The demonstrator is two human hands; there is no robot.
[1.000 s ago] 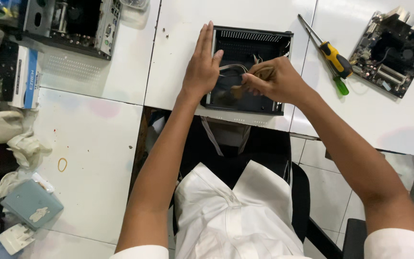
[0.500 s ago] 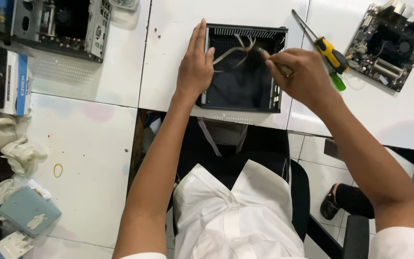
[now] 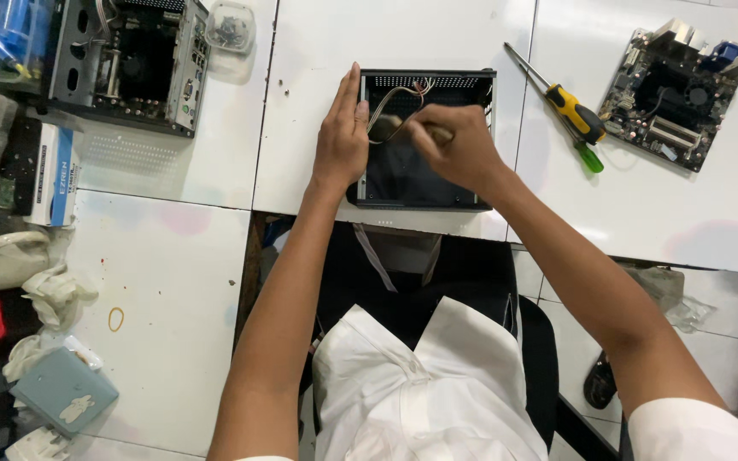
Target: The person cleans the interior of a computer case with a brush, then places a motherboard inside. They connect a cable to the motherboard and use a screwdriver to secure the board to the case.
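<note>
The left hand (image 3: pixel 341 141) is pressing flat and open on the rim of the small black metal computer case (image 3: pixel 424 183) on the white bench (image 3: pixel 318 51), steadying it, while the right hand (image 3: pixel 454 149) is reaching inside, grip clenched on a bundle of thin wires (image 3: pixel 395 98), which look ready to be gently tucked or pulled next.

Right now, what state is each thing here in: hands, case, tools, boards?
Left hand: flat, pressed on the case's left edge.
Right hand: closed on a bundle of cables inside the case.
Small black case: open, lid off.
Screwdrivers: lying unused on the table.
Motherboard: lying bare on the table.
Second case: open, parts inside.
</note>
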